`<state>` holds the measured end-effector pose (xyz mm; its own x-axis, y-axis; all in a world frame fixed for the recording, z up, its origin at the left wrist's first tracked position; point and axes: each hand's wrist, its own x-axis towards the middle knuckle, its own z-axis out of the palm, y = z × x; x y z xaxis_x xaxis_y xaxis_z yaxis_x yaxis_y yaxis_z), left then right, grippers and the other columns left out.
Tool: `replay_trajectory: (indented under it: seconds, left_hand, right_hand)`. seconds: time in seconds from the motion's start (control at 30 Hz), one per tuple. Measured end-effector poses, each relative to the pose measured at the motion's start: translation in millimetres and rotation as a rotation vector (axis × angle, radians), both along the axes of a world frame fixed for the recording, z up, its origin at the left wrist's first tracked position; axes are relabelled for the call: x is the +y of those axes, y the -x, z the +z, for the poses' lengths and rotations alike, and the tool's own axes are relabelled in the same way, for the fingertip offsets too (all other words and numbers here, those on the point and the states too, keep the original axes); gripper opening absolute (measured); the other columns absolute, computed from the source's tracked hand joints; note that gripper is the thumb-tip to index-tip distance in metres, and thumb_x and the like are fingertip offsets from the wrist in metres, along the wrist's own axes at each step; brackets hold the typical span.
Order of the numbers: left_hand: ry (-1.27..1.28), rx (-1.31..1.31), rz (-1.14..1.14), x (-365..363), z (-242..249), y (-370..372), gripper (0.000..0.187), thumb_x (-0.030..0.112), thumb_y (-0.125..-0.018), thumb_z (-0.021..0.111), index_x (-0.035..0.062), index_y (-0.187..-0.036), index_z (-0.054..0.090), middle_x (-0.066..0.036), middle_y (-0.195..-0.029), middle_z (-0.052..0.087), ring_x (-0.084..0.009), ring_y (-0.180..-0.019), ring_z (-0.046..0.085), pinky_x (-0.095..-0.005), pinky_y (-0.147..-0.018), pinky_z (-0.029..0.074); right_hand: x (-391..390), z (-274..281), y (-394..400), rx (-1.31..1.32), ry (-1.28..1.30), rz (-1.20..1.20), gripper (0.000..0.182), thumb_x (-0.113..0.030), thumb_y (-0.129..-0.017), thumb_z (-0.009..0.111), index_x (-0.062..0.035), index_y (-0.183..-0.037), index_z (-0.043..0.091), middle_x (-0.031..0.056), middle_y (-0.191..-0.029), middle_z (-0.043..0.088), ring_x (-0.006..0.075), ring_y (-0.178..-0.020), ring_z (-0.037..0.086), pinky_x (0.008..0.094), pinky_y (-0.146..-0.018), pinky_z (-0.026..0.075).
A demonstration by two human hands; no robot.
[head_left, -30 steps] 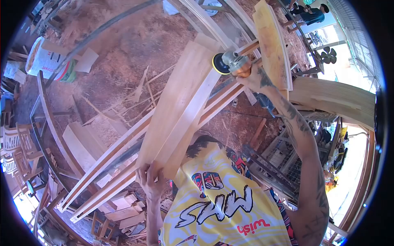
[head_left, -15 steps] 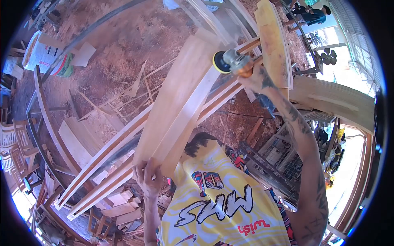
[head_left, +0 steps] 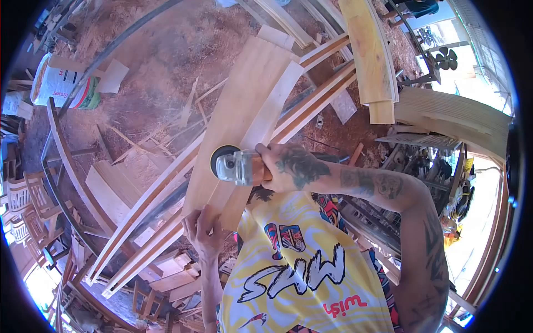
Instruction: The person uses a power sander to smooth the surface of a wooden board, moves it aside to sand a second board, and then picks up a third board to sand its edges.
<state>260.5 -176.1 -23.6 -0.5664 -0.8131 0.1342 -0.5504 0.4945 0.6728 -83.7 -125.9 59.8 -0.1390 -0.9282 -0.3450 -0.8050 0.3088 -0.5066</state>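
Observation:
A long pale wooden plank [head_left: 244, 105] lies slanted across two long wooden rails [head_left: 166, 194]. My left hand [head_left: 202, 230] grips the plank's near end. My right hand [head_left: 288, 166] holds a disc sander [head_left: 230, 165] with a black pad, pressed on the plank's near half, a short way above my left hand. My tattooed right arm reaches in from the lower right over my yellow printed shirt [head_left: 300, 266].
Curved wooden boards [head_left: 372, 50] lean at the upper right, with more planks [head_left: 461, 119] beside them. A white sack [head_left: 61, 83] stands at the far left on sawdust-covered ground. Offcuts [head_left: 166, 277] and wooden frames [head_left: 28, 205] crowd the lower left. Metal grating [head_left: 388, 222] sits at right.
My right hand has drawn the sander from the plank's far end down toward me, close to my left hand. The left hand stays on the plank's near end.

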Motion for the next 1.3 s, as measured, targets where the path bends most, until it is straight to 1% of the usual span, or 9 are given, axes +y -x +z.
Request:
replay_trajectory:
  seconds: [0.23, 0.43, 0.53, 0.7, 0.83, 0.97, 1.0, 1.07, 1.3]
  left_hand:
    - [0.012, 0.004, 0.006, -3.3, -0.2, 2.6, 0.05, 0.001, -0.074, 0.085, 0.0052, -0.124, 0.079, -0.014, -0.113, 0.068, -0.0365, -0.1, 0.064, -0.0531, -0.09, 0.053]
    - [0.007, -0.001, -0.006, -5.9, -4.4, -0.4, 0.049, 0.001, -0.075, 0.087, 0.0052, -0.124, 0.079, -0.016, -0.111, 0.066, -0.0378, -0.101, 0.066, -0.0514, -0.086, 0.054]
    - [0.003, -0.001, -0.012, -6.9, -3.0, 0.3, 0.049, 0.001, -0.075, 0.087, 0.0048, -0.124, 0.079, -0.016, -0.11, 0.066, -0.0379, -0.1, 0.066, -0.0514, -0.086, 0.054]
    - [-0.009, 0.003, -0.006, -5.8, -1.7, 2.3, 0.05, 0.0, -0.075, 0.087, 0.0044, -0.124, 0.079, -0.016, -0.111, 0.066, -0.038, -0.101, 0.065, -0.0509, -0.088, 0.054]
    - [-0.012, 0.003, 0.015, -5.2, -1.1, 0.4, 0.05, 0.0, -0.075, 0.088, 0.0056, -0.124, 0.079, -0.016, -0.111, 0.066, -0.0378, -0.101, 0.066, -0.0508, -0.089, 0.054]
    - [-0.132, 0.099, 0.108, 2.3, -15.3, -7.4, 0.066, 0.006, -0.077, 0.092, 0.0066, -0.134, 0.059, -0.016, -0.111, 0.068, -0.0375, -0.099, 0.066, -0.0536, -0.085, 0.054]
    - [-0.108, 0.106, 0.096, 4.1, -18.7, -9.7, 0.068, 0.006, -0.077, 0.093, 0.0068, -0.135, 0.056, -0.016, -0.11, 0.068, -0.0376, -0.099, 0.066, -0.0536, -0.085, 0.054]
    - [-0.06, 0.126, 0.071, 3.3, -23.9, -11.7, 0.073, 0.006, -0.077, 0.094, 0.0073, -0.135, 0.051, -0.017, -0.11, 0.067, -0.0378, -0.099, 0.066, -0.0537, -0.085, 0.053]
    - [-0.011, 0.017, 0.045, -3.2, -9.8, -6.0, 0.063, 0.009, -0.077, 0.094, 0.0063, -0.132, 0.063, -0.015, -0.113, 0.068, -0.0384, -0.102, 0.066, -0.0542, -0.087, 0.054]
  right_hand:
    - [-10.5, 15.7, 99.2, 0.115, -0.042, -0.119, 0.042, -0.026, -0.082, 0.086, -0.0011, -0.112, 0.071, 0.0277, -0.098, 0.077, 0.0483, -0.096, 0.077, 0.0546, -0.084, 0.063]
    - [-14.2, 23.9, 191.5, 0.229, 0.035, -0.343, 0.047, -0.03, -0.08, 0.085, 0.0033, -0.112, 0.074, 0.0306, -0.101, 0.077, 0.0464, -0.102, 0.078, 0.0508, -0.089, 0.064]
    - [-18.2, 17.3, 215.0, 0.281, -0.061, -0.437, 0.044, -0.033, -0.082, 0.085, 0.0015, -0.108, 0.076, 0.0269, -0.098, 0.079, 0.0443, -0.096, 0.079, 0.0502, -0.087, 0.063]
    - [-13.7, 22.8, 141.9, 0.135, 0.047, -0.305, 0.042, -0.031, -0.082, 0.085, 0.0041, -0.101, 0.073, 0.0297, -0.097, 0.077, 0.0467, -0.098, 0.078, 0.0518, -0.084, 0.063]
    - [-9.0, 8.5, 55.3, 0.033, -0.046, -0.051, 0.049, -0.029, -0.082, 0.086, 0.0013, -0.116, 0.068, 0.0271, -0.101, 0.078, 0.0477, -0.101, 0.077, 0.0543, -0.088, 0.064]
    - [-15.9, 15.6, -25.0, -0.009, -0.103, 0.126, 0.062, -0.03, -0.084, 0.088, 0.0032, -0.127, 0.059, 0.0246, -0.104, 0.078, 0.0446, -0.097, 0.079, 0.0526, -0.087, 0.065]
    - [-13.6, 7.3, -35.5, -0.03, -0.104, 0.157, 0.054, -0.029, -0.087, 0.083, 0.0003, -0.125, 0.059, 0.0235, -0.104, 0.076, 0.0447, -0.096, 0.079, 0.0534, -0.086, 0.065]
    - [-16.3, 8.2, -37.8, -0.02, -0.117, 0.187, 0.055, -0.029, -0.086, 0.084, 0.0006, -0.126, 0.059, 0.0234, -0.104, 0.076, 0.0455, -0.097, 0.079, 0.0538, -0.086, 0.065]
    - [-7.4, 5.8, 41.3, 0.084, -0.042, -0.026, 0.05, -0.03, -0.081, 0.088, -0.0011, -0.117, 0.069, 0.0277, -0.099, 0.078, 0.0475, -0.099, 0.078, 0.0534, -0.087, 0.064]
